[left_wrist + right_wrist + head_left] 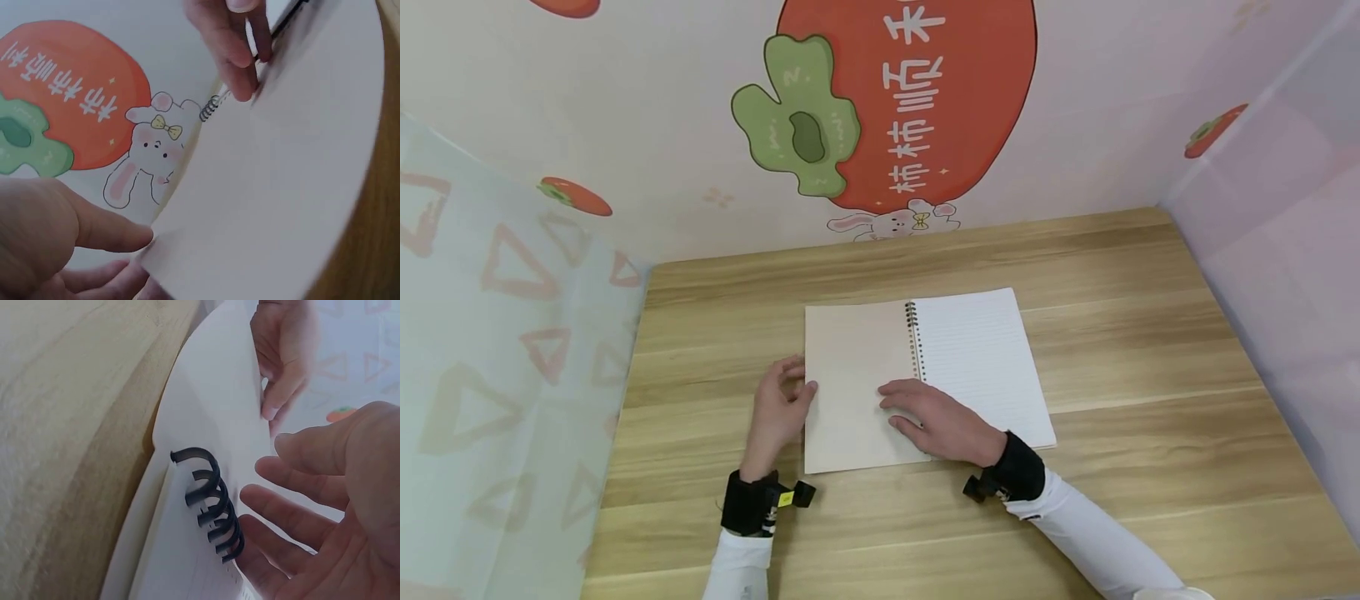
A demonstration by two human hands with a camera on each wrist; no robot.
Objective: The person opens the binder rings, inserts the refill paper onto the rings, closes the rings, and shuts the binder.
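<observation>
A spiral notebook lies opened flat, its plain beige cover (856, 350) on the left and a white lined page (973, 350) on the right. Black coils (215, 503) of the binding run between them. At the cover's outer left edge my left hand (778, 408) pinches the sheet, thumb on top and fingers beneath; the left wrist view shows this edge bowed up. My right hand (951, 421) hovers low over the spine, its fingers loosely bent and spread, fingertips right at the cover's inner side. Nothing is gripped in it.
The notebook rests on a wood-grain table (1150, 375). Behind it stands a wall panel with a large printed persimmon (970, 100) and a rabbit (153, 147). Printed side panels (497, 358) border the table left and right. Both wrists wear black straps (1018, 467) with small cameras.
</observation>
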